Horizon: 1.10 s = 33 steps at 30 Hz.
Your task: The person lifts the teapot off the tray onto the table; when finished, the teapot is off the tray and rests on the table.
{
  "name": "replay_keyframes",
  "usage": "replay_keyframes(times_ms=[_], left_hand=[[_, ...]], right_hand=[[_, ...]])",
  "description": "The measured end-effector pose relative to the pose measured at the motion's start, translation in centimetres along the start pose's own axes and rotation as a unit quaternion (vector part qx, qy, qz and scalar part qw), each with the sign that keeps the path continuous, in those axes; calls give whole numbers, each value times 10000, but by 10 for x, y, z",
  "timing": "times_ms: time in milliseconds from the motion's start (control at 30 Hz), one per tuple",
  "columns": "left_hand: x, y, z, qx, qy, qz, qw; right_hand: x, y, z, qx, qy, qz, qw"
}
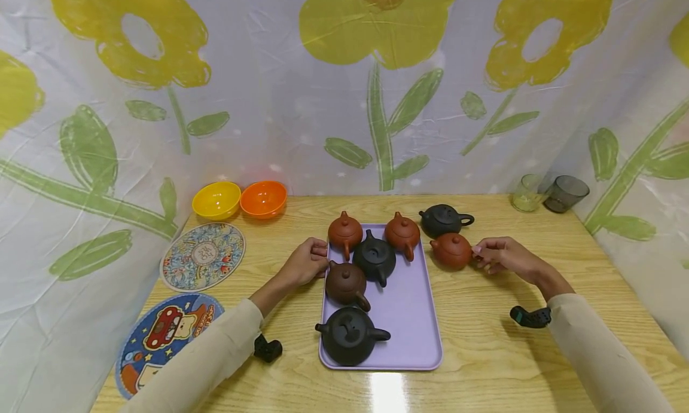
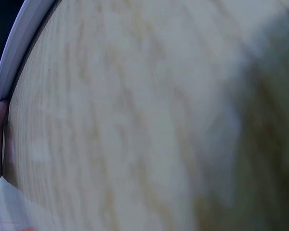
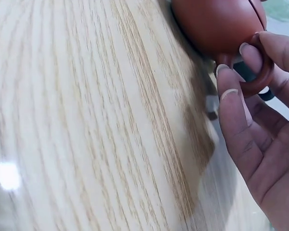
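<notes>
A light wooden table [image 1: 484,341] stands before a white curtain [image 1: 301,120] printed with yellow flowers; nearest on it lies a lilac tray [image 1: 414,317], and on the tray's front end sits a black teapot [image 1: 350,335]; behind it on the tray are a dark brown teapot [image 1: 346,283], then a second black teapot [image 1: 374,257], then two red-brown teapots [image 1: 345,232] at the far end; the left hand [image 1: 305,262] rests at the tray's left edge, fingers curled on the rim beside the dark brown teapot; the left wrist view shows only a fingertip against that rim; to the right of the tray, on the bare table, stands a reddish teapot [image 1: 451,250]; the right hand [image 1: 497,254] pinches its ring handle [image 3: 260,67] between the fingertips; just behind it stands another black teapot [image 1: 444,219]; far left are two round mats [image 1: 203,256], a yellow bowl [image 1: 216,200] and an orange bowl [image 1: 264,198]; far right, two glasses [image 1: 546,193].
</notes>
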<state>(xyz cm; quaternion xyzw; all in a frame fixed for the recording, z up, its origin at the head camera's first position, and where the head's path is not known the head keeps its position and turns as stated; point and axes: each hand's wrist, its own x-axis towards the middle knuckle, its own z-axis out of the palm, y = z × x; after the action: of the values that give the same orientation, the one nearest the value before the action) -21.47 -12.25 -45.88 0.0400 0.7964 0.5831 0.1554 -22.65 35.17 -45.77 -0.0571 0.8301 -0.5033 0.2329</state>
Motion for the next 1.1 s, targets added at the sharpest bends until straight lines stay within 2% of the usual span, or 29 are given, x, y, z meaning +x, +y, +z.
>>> replay_keyframes(times_ms=[100,233,467,533,800,1100], left_hand=[[-2,2,0,13,3,8,10000],[1,-2,0,53,-2,-9,10000],[21,-31,1,50,109,-33,9999],[22,-34,1,39,143,-20,9999],[23,-35,1,67,179,15,9998],[23,-34,1,55,175,5,9998]], right_hand=[[1,1,-1,19,-23,24,10000],[2,2,-2,37,-22,44,10000],[2,2,-1,56,78,58,9999],[2,2,-1,38,126,55,9999],[-3,3,-4,-189,557,-17,9983],[-18,0,-10,-607,1147,-215,9913]])
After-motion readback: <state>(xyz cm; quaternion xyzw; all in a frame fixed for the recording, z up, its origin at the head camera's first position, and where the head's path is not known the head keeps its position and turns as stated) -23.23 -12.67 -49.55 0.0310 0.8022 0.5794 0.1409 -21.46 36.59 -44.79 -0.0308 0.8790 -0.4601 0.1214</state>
